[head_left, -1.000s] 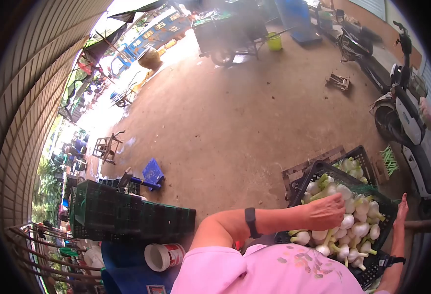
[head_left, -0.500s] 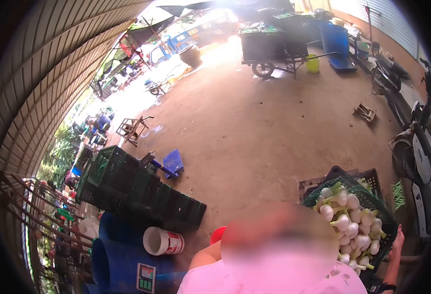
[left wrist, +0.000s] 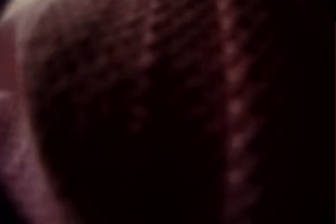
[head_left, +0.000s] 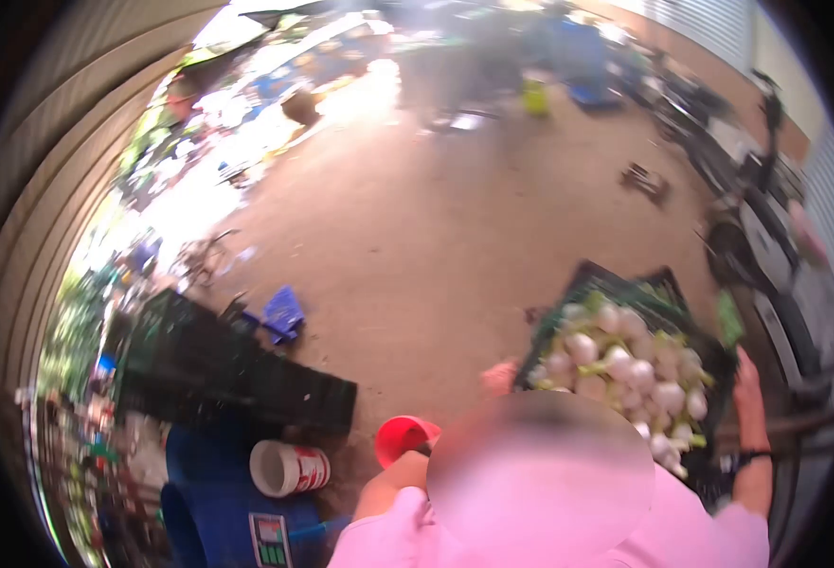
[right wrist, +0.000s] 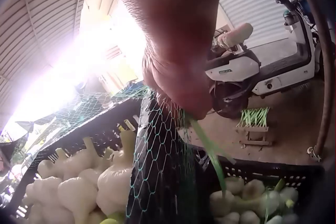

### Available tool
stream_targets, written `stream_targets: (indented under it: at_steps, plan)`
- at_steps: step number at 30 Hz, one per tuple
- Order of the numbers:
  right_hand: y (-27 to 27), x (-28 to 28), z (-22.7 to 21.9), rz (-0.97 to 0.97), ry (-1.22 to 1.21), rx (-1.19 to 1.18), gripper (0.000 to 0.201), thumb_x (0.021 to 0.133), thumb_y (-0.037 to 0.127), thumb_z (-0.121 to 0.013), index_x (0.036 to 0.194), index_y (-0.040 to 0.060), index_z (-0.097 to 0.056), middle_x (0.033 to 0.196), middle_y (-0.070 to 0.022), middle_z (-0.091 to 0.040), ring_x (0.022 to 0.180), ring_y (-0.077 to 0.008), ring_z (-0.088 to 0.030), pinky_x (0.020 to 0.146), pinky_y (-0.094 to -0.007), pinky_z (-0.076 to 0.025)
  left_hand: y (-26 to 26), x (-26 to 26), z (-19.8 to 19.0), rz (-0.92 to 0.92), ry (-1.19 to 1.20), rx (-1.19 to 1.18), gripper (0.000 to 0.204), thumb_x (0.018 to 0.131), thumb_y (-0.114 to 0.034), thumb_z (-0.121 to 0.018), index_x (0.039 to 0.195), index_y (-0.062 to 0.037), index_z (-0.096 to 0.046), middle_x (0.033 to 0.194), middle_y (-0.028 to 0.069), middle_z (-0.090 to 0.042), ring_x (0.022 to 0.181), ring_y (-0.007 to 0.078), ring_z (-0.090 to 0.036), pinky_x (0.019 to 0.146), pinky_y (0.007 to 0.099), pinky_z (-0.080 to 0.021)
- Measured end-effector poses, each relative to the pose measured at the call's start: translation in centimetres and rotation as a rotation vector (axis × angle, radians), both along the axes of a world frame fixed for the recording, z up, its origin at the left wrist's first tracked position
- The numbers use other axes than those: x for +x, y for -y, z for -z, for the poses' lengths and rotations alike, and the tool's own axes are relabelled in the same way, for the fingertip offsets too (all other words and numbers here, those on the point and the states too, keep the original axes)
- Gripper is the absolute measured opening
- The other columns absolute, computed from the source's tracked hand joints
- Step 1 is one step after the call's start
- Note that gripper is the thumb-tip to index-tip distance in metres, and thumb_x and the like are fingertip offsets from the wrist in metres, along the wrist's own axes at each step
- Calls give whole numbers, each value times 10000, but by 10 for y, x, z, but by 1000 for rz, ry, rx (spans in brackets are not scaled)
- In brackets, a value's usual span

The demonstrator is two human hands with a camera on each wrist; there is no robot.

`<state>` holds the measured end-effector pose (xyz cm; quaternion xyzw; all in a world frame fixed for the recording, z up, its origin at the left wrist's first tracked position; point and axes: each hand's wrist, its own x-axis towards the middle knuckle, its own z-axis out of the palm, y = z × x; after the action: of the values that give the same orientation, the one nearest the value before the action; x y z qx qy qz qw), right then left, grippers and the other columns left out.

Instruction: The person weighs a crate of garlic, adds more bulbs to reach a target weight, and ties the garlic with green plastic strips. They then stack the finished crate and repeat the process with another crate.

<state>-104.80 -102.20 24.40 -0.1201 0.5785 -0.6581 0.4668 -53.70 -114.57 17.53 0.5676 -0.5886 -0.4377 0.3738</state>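
White bulbs with green stems (head_left: pixel 625 369) fill a black crate (head_left: pixel 696 327), with green netting over its rim. Beside the crate's left edge is the left hand (head_left: pixel 499 377), blurred, its grip unclear; a blurred round shape hides the forearm. At the right side is the right hand (head_left: pixel 748 386). In the right wrist view, the right hand (right wrist: pixel 181 71) curls over the crate's rim (right wrist: pixel 155 155) and the green net (right wrist: pixel 149 176), with a green strip (right wrist: pixel 210 153) hanging beneath it. The left wrist view shows only a dark, reddish close surface.
Another crate (right wrist: pixel 262 169) with bulbs lies beyond the rim. Scooters (head_left: pixel 767 246) stand at the right. Dark crates (head_left: pixel 237 369), a white bucket (head_left: pixel 289 468), a red container (head_left: pixel 403 439) and blue barrels (head_left: pixel 218 502) are at the left. A small stool (head_left: pixel 644 180) stands farther off.
My left hand, over the bulbs a second ago, is now beside the crate's left edge. My right hand stays at the right side. The head view has swung.
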Motion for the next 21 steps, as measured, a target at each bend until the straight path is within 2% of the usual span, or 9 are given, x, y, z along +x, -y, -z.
stream_targets:
  at_steps: [1, 3, 4, 6, 8, 10, 14, 17, 21]
  plan:
    - [7, 3, 2, 246, 30, 60, 265, 918, 279, -510, 937, 55, -651, 825, -9, -645, 658, -156, -602, 564, -302, -491, -2, 1, -3, 22, 373, -132, 293, 925, -216, -504, 753, 10, -575, 653, 63, -496, 617, 127, -431, 561, 344, -398]
    - [-8, -5, 6, 296, -334, 164, 242, 900, 274, -546, 777, 85, -635, 586, 43, -417, 523, -133, -430, 459, -308, -318, -4, 0, -8, -98, -264, 40, 289, 925, -168, -482, 651, -79, -473, 645, -29, -404, 600, 90, -360, 506, 301, -326]
    - [-10, 4, 13, 350, -1066, 65, 274, 893, 263, -566, 720, 53, -598, 581, 35, -432, 542, -107, -418, 477, -302, -337, 0, 2, 0, -95, -120, -43, 327, 926, -176, -509, 617, -108, -425, 618, -54, -368, 573, 75, -336, 482, 282, -303]
    - [-10, 48, -15, 365, -1171, -160, 320, 897, 267, -573, 722, 2, -540, 611, -55, -536, 583, -108, -432, 531, -340, -391, -1, -8, -19, -114, -284, 43, 356, 938, -246, -539, 628, -73, -516, 609, -55, -453, 572, 49, -375, 503, 240, -354]
    - [-27, 83, -24, -69, -1425, -124, 311, 855, 320, -615, 728, 45, -542, 646, -124, -510, 614, -278, -548, 565, -355, -432, 1, -15, -23, -129, -242, 61, 351, 942, -280, -533, 670, -60, -566, 642, -44, -508, 597, 43, -400, 536, 224, -380]
    - [-48, 111, -45, -309, -1619, 7, 328, 829, 372, -632, 775, 63, -538, 646, -108, -508, 649, -320, -546, 578, -363, -439, 4, -5, -19, -81, -85, -46, 376, 942, -305, -528, 641, -81, -533, 609, -43, -486, 551, 42, -393, 478, 231, -351]
    - [-104, 60, -19, 239, -1161, 417, 519, 826, 561, -561, 901, 48, -581, 847, -94, -611, 690, -259, -595, 620, -362, -472, -7, 12, -53, -22, 54, 311, 391, 948, -328, -509, 627, -112, -458, 532, -37, -412, 424, 60, -344, 358, 250, -258]
    - [-154, 58, 17, 56, -322, 551, 640, 826, 637, -504, 973, 21, -596, 875, -74, -614, 769, -234, -598, 656, -350, -486, -14, 12, -109, 176, -257, 622, 380, 948, -341, -499, 641, -132, -417, 488, -41, -340, 349, 85, -278, 309, 254, -179]
    - [-192, 105, 42, -69, 6, 371, 453, 884, 483, -528, 997, 51, -606, 923, -25, -596, 868, -151, -548, 725, -357, -468, 7, -54, -135, 196, -458, 595, 321, 938, -354, -510, 727, -123, -441, 552, -14, -400, 419, 85, -365, 356, 215, -267]
